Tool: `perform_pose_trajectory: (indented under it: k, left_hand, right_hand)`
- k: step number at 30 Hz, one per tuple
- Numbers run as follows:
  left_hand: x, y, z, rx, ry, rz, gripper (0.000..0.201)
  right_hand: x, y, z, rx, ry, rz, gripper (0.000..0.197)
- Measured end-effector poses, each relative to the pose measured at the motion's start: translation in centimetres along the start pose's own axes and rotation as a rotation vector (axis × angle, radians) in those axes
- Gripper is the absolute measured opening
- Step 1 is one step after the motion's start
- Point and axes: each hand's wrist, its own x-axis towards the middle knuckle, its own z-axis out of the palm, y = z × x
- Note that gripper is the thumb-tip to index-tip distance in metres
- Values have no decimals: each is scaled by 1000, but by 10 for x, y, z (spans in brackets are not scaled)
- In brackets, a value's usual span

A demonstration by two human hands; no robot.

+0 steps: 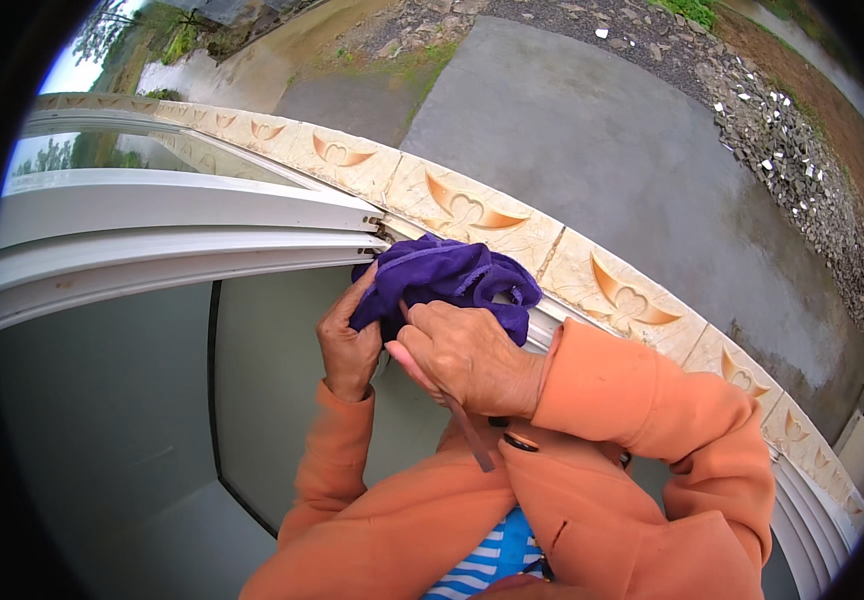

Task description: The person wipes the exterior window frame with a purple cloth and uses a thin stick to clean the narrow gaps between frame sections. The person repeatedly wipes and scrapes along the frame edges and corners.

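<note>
A bunched purple cloth [447,275] lies over the white window track, at the end of the sliding frames. My left hand [350,335] is closed on the cloth's left edge, with the fingers partly hidden behind the fabric. Against the cloth's near side, my right hand [472,355] is curled into a fist. From under this fist a thin, flat brown strip [469,436] sticks out toward me; its other end is hidden by the hand and the cloth.
White sliding window frames [182,210] with glass run off to the left. Beyond the track, a cream tiled sill [462,205] with orange motifs curves across. Outside and below are a grey concrete slab [592,130] and a gravel strip [792,160]. A pale tiled surface lies beneath my arms.
</note>
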Motion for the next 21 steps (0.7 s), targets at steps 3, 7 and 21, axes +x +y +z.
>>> perform_pose_trajectory:
  k: [3,7,21]
  left_hand:
    - [-10,16,1,221,-66,131,59]
    - [-45,38,32,94,-285,217,60]
    - [3,1,2,150,49,218,48]
  right_hand:
    - [-19,-12,-18,-81,-7,88,24]
    - [-67,-46,-88,-83,-190,191,25]
    - [-3,13,-23,255,-54,58,28]
